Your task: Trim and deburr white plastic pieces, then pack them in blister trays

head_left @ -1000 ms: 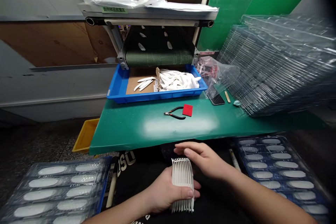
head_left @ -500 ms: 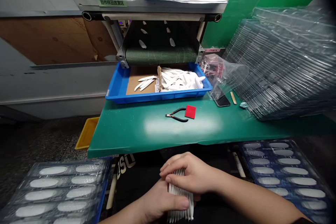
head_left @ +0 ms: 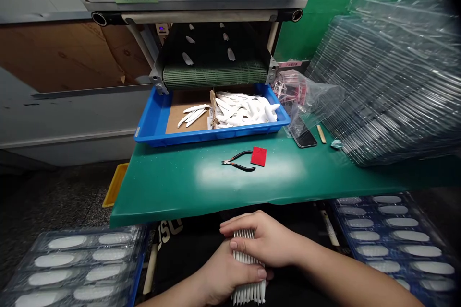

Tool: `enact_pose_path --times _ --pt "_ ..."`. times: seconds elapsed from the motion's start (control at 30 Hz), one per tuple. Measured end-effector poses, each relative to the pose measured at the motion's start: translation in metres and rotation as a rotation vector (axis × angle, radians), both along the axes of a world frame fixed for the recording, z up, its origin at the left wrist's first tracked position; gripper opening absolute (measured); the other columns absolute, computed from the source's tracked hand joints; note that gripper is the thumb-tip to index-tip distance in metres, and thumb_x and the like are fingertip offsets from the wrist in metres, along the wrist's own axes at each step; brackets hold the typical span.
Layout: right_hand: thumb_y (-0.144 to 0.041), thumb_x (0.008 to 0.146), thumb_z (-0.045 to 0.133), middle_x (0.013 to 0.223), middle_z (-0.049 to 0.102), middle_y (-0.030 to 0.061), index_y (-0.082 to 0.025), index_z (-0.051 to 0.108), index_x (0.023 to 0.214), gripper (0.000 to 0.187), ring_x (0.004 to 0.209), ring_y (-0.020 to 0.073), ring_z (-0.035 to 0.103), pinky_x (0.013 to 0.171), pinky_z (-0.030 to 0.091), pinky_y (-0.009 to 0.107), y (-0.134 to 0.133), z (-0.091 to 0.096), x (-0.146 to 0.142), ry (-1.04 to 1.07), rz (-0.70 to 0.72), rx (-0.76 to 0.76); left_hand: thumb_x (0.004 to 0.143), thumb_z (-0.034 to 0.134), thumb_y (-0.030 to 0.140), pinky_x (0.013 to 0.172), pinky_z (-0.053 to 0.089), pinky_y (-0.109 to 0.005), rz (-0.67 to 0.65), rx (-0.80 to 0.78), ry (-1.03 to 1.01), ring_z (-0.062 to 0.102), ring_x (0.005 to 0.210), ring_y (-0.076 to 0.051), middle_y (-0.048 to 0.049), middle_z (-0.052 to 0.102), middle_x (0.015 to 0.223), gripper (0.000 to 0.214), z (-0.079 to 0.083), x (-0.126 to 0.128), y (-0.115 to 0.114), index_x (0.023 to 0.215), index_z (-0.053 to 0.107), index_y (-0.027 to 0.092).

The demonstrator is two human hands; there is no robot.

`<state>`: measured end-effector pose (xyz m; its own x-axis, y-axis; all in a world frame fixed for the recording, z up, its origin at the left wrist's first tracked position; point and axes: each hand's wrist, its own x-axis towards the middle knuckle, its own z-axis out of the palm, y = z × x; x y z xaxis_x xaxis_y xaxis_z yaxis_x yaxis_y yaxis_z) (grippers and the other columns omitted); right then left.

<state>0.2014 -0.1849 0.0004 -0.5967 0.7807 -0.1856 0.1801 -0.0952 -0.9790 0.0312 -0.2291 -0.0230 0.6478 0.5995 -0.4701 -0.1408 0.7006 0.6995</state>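
Observation:
Over my lap, below the green table's (head_left: 201,182) front edge, both hands hold a stack of thin white plastic pieces (head_left: 249,292) standing on edge. My left hand (head_left: 223,276) cups the stack from the left and below, thumb across its front. My right hand (head_left: 262,240) lies over the top of the stack, fingers closed and pressed on the pieces. Only the lower ends and a few top edges of the pieces show between my hands.
A blue tray (head_left: 158,129) with loose white pieces sits under a conveyor belt (head_left: 216,76). Black cutters (head_left: 237,162), a red square (head_left: 258,156) and a phone (head_left: 304,138) lie on the table. Clear blister trays (head_left: 396,76) are stacked right; filled trays (head_left: 72,264) flank my lap.
One second ago my right hand hovered open beside the stack; it has since come down and closed over the top. The view has shifted slightly.

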Motion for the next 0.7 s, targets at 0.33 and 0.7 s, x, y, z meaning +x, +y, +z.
enact_pose_path --times 0.33,0.7 --pt "-0.041 0.097 0.076 0.146 0.072 0.0056 -0.028 0.077 0.137 0.042 0.135 0.0275 0.068 0.118 0.052 0.043 0.005 0.002 0.01 -0.004 0.094 0.044 0.063 0.104 0.04 0.083 0.06 -0.036 0.038 -0.109 0.02 0.077 0.088 -0.026 -0.0132 0.08 0.094 0.056 -0.004 -0.003 -0.003 0.105 0.081 0.01" --pt "-0.043 0.086 0.08 0.156 0.059 0.0193 -0.019 0.059 0.155 0.076 0.151 0.0444 0.047 0.125 0.036 0.064 0.116 0.002 0.091 -0.68 -0.422 0.548 0.052 0.109 0.036 0.088 0.064 -0.045 0.053 -0.27 0.038 0.081 0.096 -0.033 -0.0205 0.081 0.115 0.084 -0.006 -0.01 -0.006 0.124 0.073 0.011"
